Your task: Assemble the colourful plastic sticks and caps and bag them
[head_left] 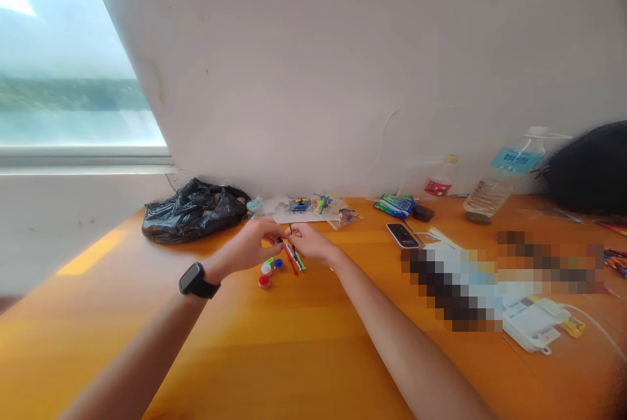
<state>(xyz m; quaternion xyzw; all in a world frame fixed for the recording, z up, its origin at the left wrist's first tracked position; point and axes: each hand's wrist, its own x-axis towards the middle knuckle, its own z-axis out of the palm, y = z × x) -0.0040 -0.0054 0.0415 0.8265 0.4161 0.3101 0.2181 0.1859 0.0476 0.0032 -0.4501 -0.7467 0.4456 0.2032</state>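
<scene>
Over the middle of the wooden table, my left hand, with a black watch on its wrist, has its fingers curled together. Something small and dark shows at its fingertips, too small to name. Close beside it, my right hand is closed in a pinch on a thin black stick that points upward. Under the fingers lie several thin coloured sticks, red, white, blue and green. To their left sit small round pieces: a red one, a white one and a blue one.
A black plastic bag lies at the back left. Clear packets of small coloured parts rest on white paper by the wall. Rightward are a green-blue packet, a phone-like device, two bottles and a white power strip.
</scene>
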